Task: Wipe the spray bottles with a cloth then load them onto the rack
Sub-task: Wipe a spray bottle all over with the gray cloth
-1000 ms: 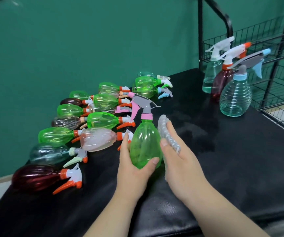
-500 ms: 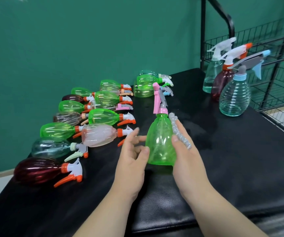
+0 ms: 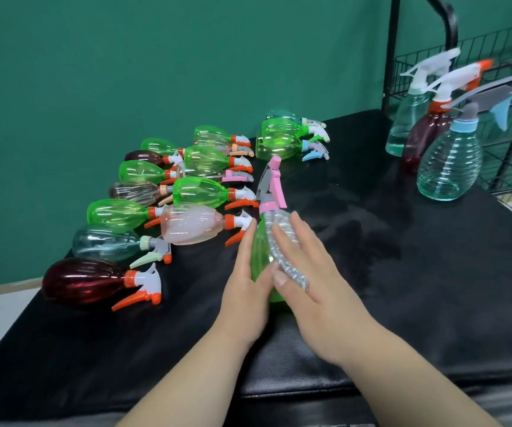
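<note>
Green spray bottle (image 3: 259, 257), pink-headed, is seen upright on the black table (image 3: 402, 288), near its front edge. It is gripped between thumb and fingers of the left hand (image 3: 245, 291). A grey cloth (image 3: 293, 272) is pressed against it by straight fingers of the right hand (image 3: 319, 291).

Single head-worn wide-angle view, facing forward and down, close over black table (image 3: 433, 303), rack (image 3: 391, 57) at right

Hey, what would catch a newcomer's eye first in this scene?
Centre: a green bottle with a pink sprayer, between the left hand, which holds it, and the right hand, which presses a cloth to it. Left of that lie rows of bottles, mostly green; three standing bottles are far right by the rack.
</note>
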